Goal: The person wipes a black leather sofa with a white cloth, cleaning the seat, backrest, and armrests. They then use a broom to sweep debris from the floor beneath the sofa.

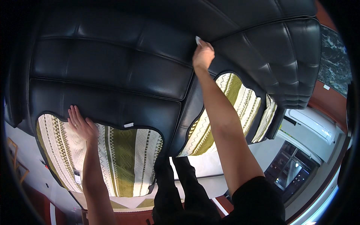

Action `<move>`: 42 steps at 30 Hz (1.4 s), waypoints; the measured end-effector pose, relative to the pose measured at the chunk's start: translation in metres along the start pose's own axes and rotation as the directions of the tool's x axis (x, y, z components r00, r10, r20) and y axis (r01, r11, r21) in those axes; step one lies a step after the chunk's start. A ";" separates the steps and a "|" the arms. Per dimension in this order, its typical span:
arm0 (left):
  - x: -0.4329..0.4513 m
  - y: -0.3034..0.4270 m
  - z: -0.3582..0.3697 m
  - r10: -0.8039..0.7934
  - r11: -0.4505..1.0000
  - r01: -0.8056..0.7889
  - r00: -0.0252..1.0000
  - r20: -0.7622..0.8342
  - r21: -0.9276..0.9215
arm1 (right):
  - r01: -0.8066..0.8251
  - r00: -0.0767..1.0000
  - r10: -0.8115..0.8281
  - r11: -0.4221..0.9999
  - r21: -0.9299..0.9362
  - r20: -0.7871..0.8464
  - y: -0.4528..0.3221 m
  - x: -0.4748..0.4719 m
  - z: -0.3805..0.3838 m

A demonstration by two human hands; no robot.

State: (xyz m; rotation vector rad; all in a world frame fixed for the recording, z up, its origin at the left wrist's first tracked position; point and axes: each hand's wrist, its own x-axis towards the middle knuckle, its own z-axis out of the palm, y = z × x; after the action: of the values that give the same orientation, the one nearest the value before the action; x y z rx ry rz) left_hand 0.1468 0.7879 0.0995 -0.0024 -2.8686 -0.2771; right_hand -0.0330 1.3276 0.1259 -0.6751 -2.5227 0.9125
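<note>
A black leather sofa [107, 67] fills the space before me. My right hand [203, 54] is at its backrest, by the corner where two sections meet, with the fingers closed on a small white cloth or tissue [198, 40], most of it hidden in the grip. My left hand [81, 123] lies flat with spread fingers at the upper edge of a green and cream patterned seat cover [121, 160], its fingertips touching the black leather. It holds nothing. A ring shows on one finger. Another patterned cover [205, 137] lies beyond my right forearm.
A small white tag [128, 125] sits on the left cover's edge. A dark phone-like object [77, 177] lies on that cover near my left forearm. At the right are a white air conditioner [312, 123], a window [292, 166] and a dark marbled panel [334, 59].
</note>
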 end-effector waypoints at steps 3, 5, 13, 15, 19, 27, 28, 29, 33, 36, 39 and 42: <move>0.016 0.009 -0.005 0.002 1.000 -0.002 1.000 -0.013 0.020 | 0.645 0.764 -0.627 0.740 -0.192 0.148 -0.062 -0.034 0.039; 0.019 0.004 -0.004 -0.014 0.999 0.014 1.000 -0.009 0.034 | 0.710 0.703 -0.680 0.690 -0.142 0.209 -0.058 -0.032 0.047; -0.045 -0.059 -0.085 -0.220 0.974 0.225 0.932 0.290 0.015 | 0.643 0.764 -0.627 0.722 -0.256 0.152 -0.038 -0.107 0.039; -0.033 -0.069 -0.053 -0.137 0.989 0.143 0.982 0.128 -0.039 | 0.814 0.581 -0.785 0.564 -0.138 0.213 -0.091 -0.112 0.031; -0.042 -0.025 -0.047 -0.174 0.978 0.187 0.976 0.134 -0.091 | 0.835 0.542 -0.783 0.542 -0.092 0.304 -0.027 -0.024 -0.005; -0.041 -0.015 -0.005 -0.107 0.966 0.109 0.994 0.024 -0.233 | 0.597 0.756 -0.654 0.696 -0.398 -0.010 0.006 0.001 0.007; -0.032 -0.011 -0.006 -0.117 0.969 0.119 0.993 0.024 -0.218 | 0.627 0.736 -0.677 0.684 -0.372 -0.004 -0.005 -0.007 -0.002; -0.013 -0.010 -0.003 -0.106 0.973 0.101 0.994 -0.011 -0.209 | 0.577 0.765 -0.644 0.674 -0.461 0.017 -0.021 -0.025 -0.006; 0.012 0.010 -0.013 -0.019 0.994 0.017 1.000 -0.017 -0.112 | 0.137 0.857 -0.236 0.961 0.241 0.457 -0.116 -0.096 -0.027; -0.029 0.003 -0.023 0.003 0.998 -0.003 1.000 0.012 -0.069 | 0.076 0.888 -0.256 0.902 0.426 0.383 -0.136 -0.163 -0.049; -0.031 0.014 -0.044 0.028 0.999 -0.027 0.999 0.022 -0.029 | -0.080 0.973 -0.052 0.836 0.542 0.224 -0.111 -0.215 -0.096; -0.055 -0.008 -0.055 0.034 0.999 -0.034 0.999 0.004 -0.011 | -0.092 0.996 0.067 0.857 0.506 0.066 -0.084 -0.285 -0.134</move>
State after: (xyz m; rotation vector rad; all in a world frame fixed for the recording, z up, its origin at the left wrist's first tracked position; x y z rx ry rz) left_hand 0.2139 0.7706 0.1361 -0.0539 -2.8680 -0.2859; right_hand 0.2391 1.1804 0.2279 -0.5874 -2.1482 1.5630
